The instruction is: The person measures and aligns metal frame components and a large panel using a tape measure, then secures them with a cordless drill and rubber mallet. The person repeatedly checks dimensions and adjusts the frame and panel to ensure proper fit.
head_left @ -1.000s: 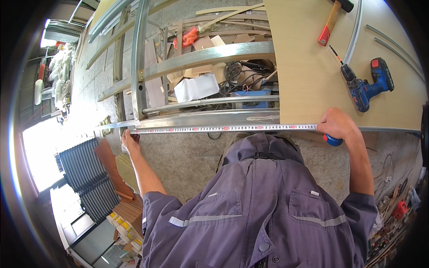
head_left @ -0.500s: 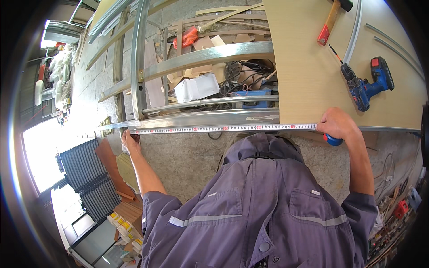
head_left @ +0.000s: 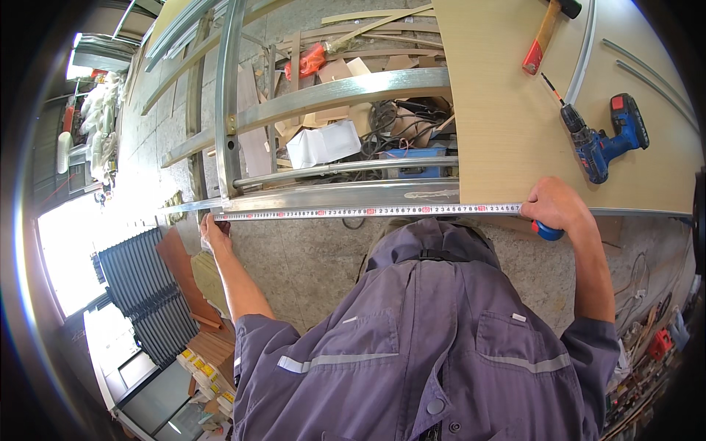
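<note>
A white tape measure [head_left: 382,212] is stretched straight along the near edge of a metal frame [head_left: 346,195] and a beige board [head_left: 507,140]. Its left end is pinched in my left hand [head_left: 215,231], beside the frame's corner. My right hand [head_left: 557,203] grips the tape at the board's edge, fingers closed, with the blue and red tape case [head_left: 546,231] showing under it. On the board beyond my right hand lie a blue cordless drill [head_left: 601,143] and a hammer with a wooden, red-ended handle [head_left: 543,37].
Grey metal strips [head_left: 654,84] lie on the board's far right. Beneath the frame the floor holds wood offcuts, a white sheet [head_left: 323,144], cables and a blue box [head_left: 419,163]. Dark ribbed panels [head_left: 143,290] stand at the left. Tools and clutter sit at the lower right.
</note>
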A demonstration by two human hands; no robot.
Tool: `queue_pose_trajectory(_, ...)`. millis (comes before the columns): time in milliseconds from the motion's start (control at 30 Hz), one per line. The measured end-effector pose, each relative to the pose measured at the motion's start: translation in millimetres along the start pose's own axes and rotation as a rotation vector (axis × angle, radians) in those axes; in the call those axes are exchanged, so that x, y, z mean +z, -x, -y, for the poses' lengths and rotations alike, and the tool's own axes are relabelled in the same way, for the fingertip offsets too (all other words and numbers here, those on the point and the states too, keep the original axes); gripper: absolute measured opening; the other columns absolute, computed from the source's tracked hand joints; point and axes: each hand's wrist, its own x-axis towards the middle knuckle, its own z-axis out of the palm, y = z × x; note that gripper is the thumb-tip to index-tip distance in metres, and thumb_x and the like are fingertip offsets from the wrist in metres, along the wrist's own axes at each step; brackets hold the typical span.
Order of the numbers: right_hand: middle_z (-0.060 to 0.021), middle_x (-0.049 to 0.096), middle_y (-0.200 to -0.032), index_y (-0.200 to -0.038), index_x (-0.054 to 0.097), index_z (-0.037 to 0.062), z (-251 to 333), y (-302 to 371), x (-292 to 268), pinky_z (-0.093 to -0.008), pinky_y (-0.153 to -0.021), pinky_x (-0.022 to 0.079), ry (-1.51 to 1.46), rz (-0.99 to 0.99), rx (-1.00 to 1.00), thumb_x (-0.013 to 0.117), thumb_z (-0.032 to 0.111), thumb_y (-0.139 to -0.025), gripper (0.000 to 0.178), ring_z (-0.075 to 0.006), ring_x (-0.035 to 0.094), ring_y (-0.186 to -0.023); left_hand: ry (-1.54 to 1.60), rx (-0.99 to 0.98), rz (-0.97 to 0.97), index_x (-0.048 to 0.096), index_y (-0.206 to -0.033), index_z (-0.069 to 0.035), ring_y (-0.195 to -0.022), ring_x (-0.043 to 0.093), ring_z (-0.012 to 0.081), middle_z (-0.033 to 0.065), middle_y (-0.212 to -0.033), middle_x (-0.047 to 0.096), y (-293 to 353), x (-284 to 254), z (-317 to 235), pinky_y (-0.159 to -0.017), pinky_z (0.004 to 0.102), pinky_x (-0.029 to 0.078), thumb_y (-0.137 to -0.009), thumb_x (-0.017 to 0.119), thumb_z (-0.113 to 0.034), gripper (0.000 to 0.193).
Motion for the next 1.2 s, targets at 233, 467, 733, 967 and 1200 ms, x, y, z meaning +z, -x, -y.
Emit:
queue_pose_trajectory(233, -0.0203, 0.051, -0.054, -0.066, 0.065, -0.0041, -6, -3, 5, -0.0407, -0.051, 0.042, -0.054, -0.025, -0.027, 0.072, 0.022, -0.070, 0.027, -0.0277, 0.047, -0.046, 0.012, 0.005, 0.010, 0.058, -0.121, -0.016, -0.084, 0.061, 0.0216, 0.0044, -0.101, 0.063, 3, 1, -1, -0.075, 0.0386, 0.050, -0.092, 0.068, -0.029, 0.034)
queue_pose_trajectory(467, -0.0203, 0.051, -0.054, -0.068, 0.066, -0.0039, -5, -2, 5, -0.0404, -0.051, 0.042, -0.068, -0.025, -0.035, 0.071, 0.021, -0.070, 0.026, -0.0275, 0.047, -0.046, 0.016, 0.012, 0.013, 0.057, -0.122, -0.016, -0.085, 0.062, 0.0225, 0.0050, -0.102, 0.063, -2, -2, 2, -0.075, 0.0395, 0.050, -0.092, 0.068, -0.028, 0.034)
queue_pose_trajectory(733, -0.0204, 0.052, -0.054, -0.069, 0.066, -0.0041, -4, -1, 4, -0.0407, -0.051, 0.043, -0.068, -0.026, -0.041, 0.071, 0.021, -0.070, 0.026, -0.0272, 0.048, -0.047, 0.027, 0.034, -0.020, 0.060, -0.117, -0.016, -0.065, 0.061, 0.0152, 0.0020, -0.083, 0.064, 4, 3, -1, -0.056, 0.0293, 0.052, -0.094, 0.066, -0.026, 0.027)
queue_pose_trajectory(967, -0.0203, 0.053, -0.055, -0.070, 0.067, -0.0036, -5, -1, 4, -0.0411, -0.052, 0.044, -0.061, -0.030, -0.038, 0.071, 0.021, -0.071, 0.025, -0.0275, 0.050, -0.047, 0.013, 0.037, -0.025, 0.060, -0.119, -0.016, -0.065, 0.060, 0.0151, 0.0018, -0.082, 0.063, 2, 5, 0, -0.058, 0.0302, 0.052, -0.095, 0.065, -0.026, 0.027)
queue_pose_trajectory(1200, -0.0223, 0.058, -0.059, -0.070, 0.069, -0.0013, -5, -3, 2, -0.0421, -0.058, 0.048, 0.003, -0.006, -0.043, 0.070, 0.024, -0.070, 0.025, -0.0345, 0.057, -0.053, 0.012, 0.015, -0.015, 0.058, -0.120, -0.016, -0.067, 0.061, 0.0157, 0.0020, -0.085, 0.063, -4, 0, 2, -0.059, 0.0311, 0.052, -0.094, 0.066, -0.026, 0.029)
